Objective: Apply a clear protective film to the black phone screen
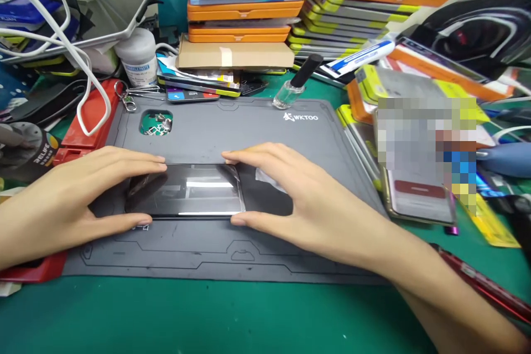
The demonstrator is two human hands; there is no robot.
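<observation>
A black phone (186,191) with a glossy screen lies flat on a dark grey work mat (249,133). My left hand (70,199) pinches the phone's left end, index finger on its far edge and thumb on its near edge. My right hand (307,199) grips the right end the same way, index fingertip at the far corner and thumb at the near corner. A clear film piece (267,180) shows under my right fingers.
A small glass bottle with a black cap (294,88) stands at the mat's far edge. A white jar (139,58), stacked orange cases (244,11), another phone (418,199) at right, white cables (62,38) and a red tool (481,282) crowd the green table (207,315).
</observation>
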